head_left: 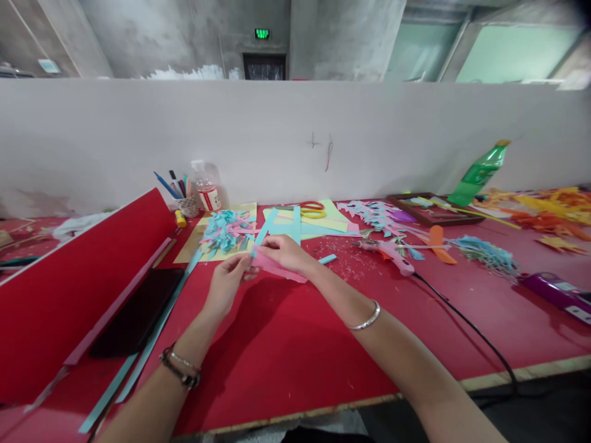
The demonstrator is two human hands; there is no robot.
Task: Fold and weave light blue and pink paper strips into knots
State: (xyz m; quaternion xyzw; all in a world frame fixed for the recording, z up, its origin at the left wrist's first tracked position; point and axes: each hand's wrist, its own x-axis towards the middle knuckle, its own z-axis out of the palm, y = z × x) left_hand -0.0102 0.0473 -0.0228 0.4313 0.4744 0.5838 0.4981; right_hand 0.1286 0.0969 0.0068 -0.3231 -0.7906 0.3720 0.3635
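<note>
Above the red table, my left hand [231, 280] and my right hand [285, 252] meet with pinched fingers. Between them is a pink paper strip [279, 269], its loose end hanging below my right hand. A light blue paper strip [266, 226] rises from the same pinch; my fingers hide where the two strips meet. Behind my left hand lies a pile of cut blue and pink paper pieces [226, 232] on a tan sheet [189, 246]. Red and yellow scissors [313, 210] rest on pale green and blue paper sheets [330, 220] beyond my right hand.
A pink glue gun [392, 253] with a black cord lies at the right. A green bottle [480, 174] leans by a brown tray [429, 213]. On the left stand a red board [87, 283], a dark tablet-like slab [141, 311], a pen cup [187, 205] and a clear bottle [207, 187].
</note>
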